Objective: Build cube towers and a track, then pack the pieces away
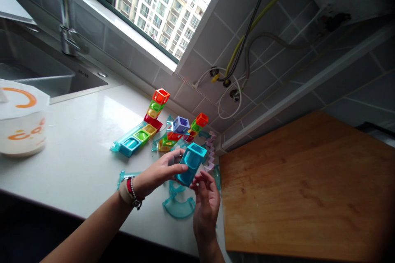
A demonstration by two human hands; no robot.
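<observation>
Two joined blue hollow toy blocks (191,163) are held up in a tilted stack over the counter. My left hand (166,168) grips them from the left, thumb across the near face. Just below and right of the stack, my right hand (206,197) has half-curled, parted fingers, with fingertips close to its lower end; contact is hard to make out. Behind the hands stands a cluster of coloured blocks with a purple cube (181,125) on top. Beneath them lies a curved clear teal track piece (179,207).
Left of the cluster, an L-shaped block build (142,135) rises to a red cube. Another small tower (197,125) stands near the wall. A white plastic tub (23,131) and sink (70,82) are at left. At right is a wooden board (302,193).
</observation>
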